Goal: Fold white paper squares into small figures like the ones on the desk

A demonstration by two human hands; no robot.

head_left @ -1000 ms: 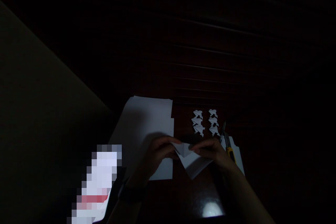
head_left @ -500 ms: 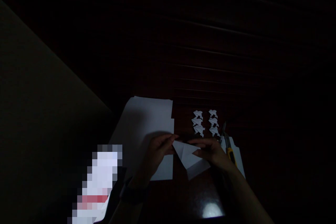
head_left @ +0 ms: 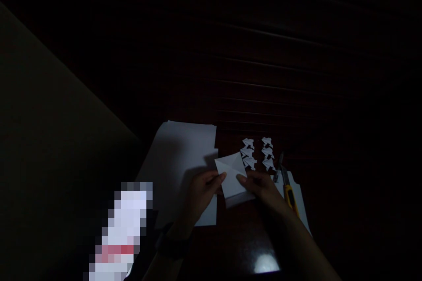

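A small creased sheet of white paper [head_left: 232,182] is held up between both hands over the dark table. My left hand [head_left: 205,189] pinches its left edge, thumb on top and fingers underneath. On the opposite edge, my right hand [head_left: 261,185] grips it the same way. Diagonal creases cross the upper part, and a fold or strip shows along the bottom edge. Just beyond the right hand stand several small folded paper figures [head_left: 249,153] in two columns. A dark band is around my left wrist.
Large white sheets [head_left: 184,149] lie stacked on the left, partly under my left hand. A yellow utility knife [head_left: 290,197] rests on white paper [head_left: 303,206] at right. A blurred-out bright screen-like object [head_left: 123,224] is at lower left. The room is very dark.
The paper has been turned and lifted slightly away from me, so it now lies flatter to view and squarer. Both hands have shifted to its side edges.
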